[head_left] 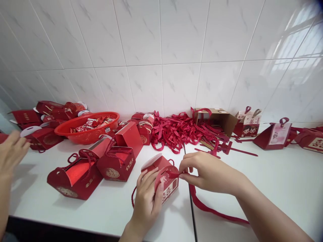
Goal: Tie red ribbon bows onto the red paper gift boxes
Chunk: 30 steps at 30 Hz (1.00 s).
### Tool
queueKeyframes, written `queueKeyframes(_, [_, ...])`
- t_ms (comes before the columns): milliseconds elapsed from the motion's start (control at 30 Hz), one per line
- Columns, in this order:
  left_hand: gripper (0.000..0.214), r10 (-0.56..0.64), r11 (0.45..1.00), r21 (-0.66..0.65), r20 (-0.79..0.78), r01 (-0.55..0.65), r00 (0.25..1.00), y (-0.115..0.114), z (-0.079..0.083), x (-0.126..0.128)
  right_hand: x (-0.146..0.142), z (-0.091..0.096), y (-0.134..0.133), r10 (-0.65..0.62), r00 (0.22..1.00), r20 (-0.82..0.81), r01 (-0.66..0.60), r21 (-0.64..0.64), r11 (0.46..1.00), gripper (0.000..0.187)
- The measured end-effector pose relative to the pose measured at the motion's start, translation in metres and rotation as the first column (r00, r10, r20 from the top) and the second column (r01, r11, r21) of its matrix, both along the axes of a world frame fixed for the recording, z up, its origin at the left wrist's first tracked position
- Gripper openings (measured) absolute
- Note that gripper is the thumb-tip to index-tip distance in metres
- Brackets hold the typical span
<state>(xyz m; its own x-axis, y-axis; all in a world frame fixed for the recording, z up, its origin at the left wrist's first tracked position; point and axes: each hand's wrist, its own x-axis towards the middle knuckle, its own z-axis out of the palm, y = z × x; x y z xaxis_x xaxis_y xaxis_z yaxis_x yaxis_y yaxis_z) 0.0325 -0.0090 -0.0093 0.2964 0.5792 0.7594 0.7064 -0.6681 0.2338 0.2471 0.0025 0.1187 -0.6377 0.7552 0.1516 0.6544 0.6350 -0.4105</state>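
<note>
A small red gift box (169, 189) with gold-and-white print stands on the white table near its front edge. My left hand (145, 198) is wrapped around its left side and front, fingers over the top. My right hand (202, 169) pinches a dark red ribbon (212, 211) at the box's upper right. The ribbon passes at a slot near the top flap, and its long tail curves down across the table to the right. A dark red cord shows beside the box at the left. How far the ribbon runs through the slot is hidden.
Corded red boxes (75, 179) stand left of my hands. Behind them is a red basket (73, 137) of wrapped sweets. A ribbon pile (174, 129) and an open cardboard box (228, 124) lie by the wall. Another person's hand (12, 153) is at far left.
</note>
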Motion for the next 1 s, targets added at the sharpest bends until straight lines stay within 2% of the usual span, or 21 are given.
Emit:
queueKeyframes(400, [0.032, 0.005, 1.0, 0.026, 0.02, -0.005, 1.0, -0.003, -0.006, 0.0, -0.009, -0.005, -0.002, -0.034, 0.999, 0.007, 0.034, 0.029, 0.999, 0.016])
queueKeyframes(700, [0.033, 0.004, 1.0, 0.031, 0.02, -0.005, 1.0, -0.002, -0.008, 0.0, -0.014, -0.006, 0.001, -0.066, 0.997, -0.05, 0.068, 0.032, 0.997, 0.016])
queueKeyframes(1000, [0.033, 0.011, 0.999, 0.032, 0.017, -0.011, 1.0, -0.003, -0.006, 0.001, -0.026, -0.017, -0.002, -0.103, 0.994, -0.048, 0.108, 0.119, 0.987, 0.009])
